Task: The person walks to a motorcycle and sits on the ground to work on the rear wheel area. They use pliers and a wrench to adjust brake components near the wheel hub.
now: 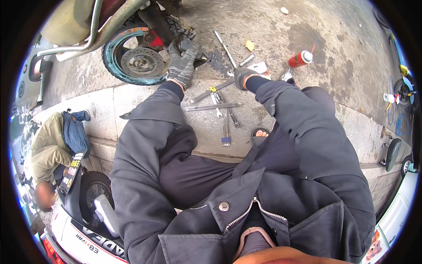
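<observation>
My left hand (182, 64), in a grey knitted glove, is closed round a part of the dark fork assembly (159, 28), beside a wheel (140, 62) with a teal rim and brake disc. My right hand (244, 78), also gloved, is curled on the pavement at the end of a silver rod (222, 44); what its fingers hold is hidden. Near it lie a flat bar (202, 97), a second bar (200, 107), wrenches (216, 107), a hex key set (226, 140) and a short socket piece (247, 60). A red spray can (299, 60) lies to the right.
A vehicle's exhaust pipes (92, 37) overhang the upper left. Another person (52, 145) crouches at left beside a white scooter (83, 235). Further vehicles and a blue hose (402, 125) line the right edge. The pavement (338, 101) has a stone border.
</observation>
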Demonstrator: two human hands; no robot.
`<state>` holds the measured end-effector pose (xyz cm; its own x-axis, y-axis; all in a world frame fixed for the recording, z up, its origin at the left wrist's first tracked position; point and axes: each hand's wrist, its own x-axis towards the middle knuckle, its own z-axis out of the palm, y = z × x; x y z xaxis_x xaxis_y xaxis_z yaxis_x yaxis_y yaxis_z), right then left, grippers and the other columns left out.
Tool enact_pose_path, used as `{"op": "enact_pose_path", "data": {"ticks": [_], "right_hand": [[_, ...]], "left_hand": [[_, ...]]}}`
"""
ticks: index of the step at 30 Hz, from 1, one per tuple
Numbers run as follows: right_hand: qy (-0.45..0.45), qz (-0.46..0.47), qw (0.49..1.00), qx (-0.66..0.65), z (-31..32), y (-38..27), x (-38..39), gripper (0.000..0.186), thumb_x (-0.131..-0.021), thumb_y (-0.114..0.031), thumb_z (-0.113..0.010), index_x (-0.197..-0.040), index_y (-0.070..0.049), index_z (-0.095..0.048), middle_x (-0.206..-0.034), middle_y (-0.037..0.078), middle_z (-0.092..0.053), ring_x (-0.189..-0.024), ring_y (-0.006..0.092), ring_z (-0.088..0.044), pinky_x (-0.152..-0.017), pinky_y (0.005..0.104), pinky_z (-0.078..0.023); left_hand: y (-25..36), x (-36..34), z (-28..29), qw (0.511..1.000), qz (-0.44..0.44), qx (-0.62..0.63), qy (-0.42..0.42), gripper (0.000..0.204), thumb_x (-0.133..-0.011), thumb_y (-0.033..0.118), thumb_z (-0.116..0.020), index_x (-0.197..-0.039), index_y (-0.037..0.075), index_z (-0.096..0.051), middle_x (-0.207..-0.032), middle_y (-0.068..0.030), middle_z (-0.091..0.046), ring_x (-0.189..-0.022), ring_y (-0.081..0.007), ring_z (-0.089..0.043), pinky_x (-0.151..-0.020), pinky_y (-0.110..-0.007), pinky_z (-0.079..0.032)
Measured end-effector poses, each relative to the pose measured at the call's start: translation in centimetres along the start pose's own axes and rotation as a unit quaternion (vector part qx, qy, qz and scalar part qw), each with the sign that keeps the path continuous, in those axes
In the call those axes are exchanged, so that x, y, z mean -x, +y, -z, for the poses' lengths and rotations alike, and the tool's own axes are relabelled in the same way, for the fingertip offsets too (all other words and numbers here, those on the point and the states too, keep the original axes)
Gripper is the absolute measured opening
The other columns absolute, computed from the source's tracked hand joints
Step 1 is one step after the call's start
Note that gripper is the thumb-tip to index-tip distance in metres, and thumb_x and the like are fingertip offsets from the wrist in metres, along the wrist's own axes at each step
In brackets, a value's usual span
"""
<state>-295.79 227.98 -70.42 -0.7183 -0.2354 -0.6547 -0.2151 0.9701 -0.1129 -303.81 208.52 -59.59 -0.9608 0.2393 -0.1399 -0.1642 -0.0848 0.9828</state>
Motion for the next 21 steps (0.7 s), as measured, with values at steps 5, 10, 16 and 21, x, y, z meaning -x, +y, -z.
{"op": "enact_pose_path", "data": {"ticks": [5, 10, 16, 21], "right_hand": [[0.025, 0.004, 0.998, -0.050, -6.9, 0.3, -0.6, 0.032, -0.088, -0.016, -0.056, -0.116, -0.001, -0.063, -0.115, 0.020, -0.066, -0.101, 0.0308, -0.067, -0.081, 0.0419, -0.055], [0.071, -0.024, 0.995, -0.059, -6.4, -1.2, -1.2, 0.026, -0.090, -0.015, -0.051, -0.107, -0.006, -0.069, -0.105, 0.018, -0.069, -0.098, 0.0319, -0.068, -0.079, 0.0442, -0.055], [0.045, -0.042, 0.988, -0.142, -7.7, -8.6, 0.9, 0.036, -0.089, -0.022, -0.058, -0.122, -0.006, -0.061, -0.111, 0.019, -0.066, -0.104, 0.0298, -0.066, -0.085, 0.0427, -0.053], [0.017, -0.037, 0.991, -0.126, -9.4, -9.9, 0.5, 0.044, -0.086, -0.033, -0.062, -0.123, -0.008, -0.060, -0.106, 0.015, -0.068, -0.101, 0.0289, -0.066, -0.084, 0.0418, -0.053]], "left_hand": [[1.8, 0.0, 0.5, 0.979, 0.121, 0.163, 0.002, 0.063, -0.088, 0.057, -0.059, -0.130, 0.012, -0.044, -0.120, -0.0101, -0.055, -0.113, -0.0312, -0.054, -0.093, -0.067, -0.043], [3.4, 0.0, 1.4, 0.962, 0.208, 0.177, 0.007, 0.054, -0.093, 0.048, -0.055, -0.130, 0.009, -0.046, -0.123, -0.0147, -0.056, -0.122, -0.0397, -0.050, -0.095, -0.071, -0.039], [3.3, 0.1, 1.9, 0.945, 0.196, 0.239, -0.110, 0.033, -0.094, 0.040, -0.059, -0.110, 0.011, -0.058, -0.093, -0.0114, -0.066, -0.095, -0.0363, -0.066, -0.079, -0.058, -0.055], [3.5, -0.1, 2.2, 0.923, 0.225, 0.282, -0.137, 0.027, -0.094, 0.035, -0.059, -0.106, 0.011, -0.060, -0.084, -0.0072, -0.064, -0.087, -0.0321, -0.066, -0.080, -0.056, -0.056]]}}
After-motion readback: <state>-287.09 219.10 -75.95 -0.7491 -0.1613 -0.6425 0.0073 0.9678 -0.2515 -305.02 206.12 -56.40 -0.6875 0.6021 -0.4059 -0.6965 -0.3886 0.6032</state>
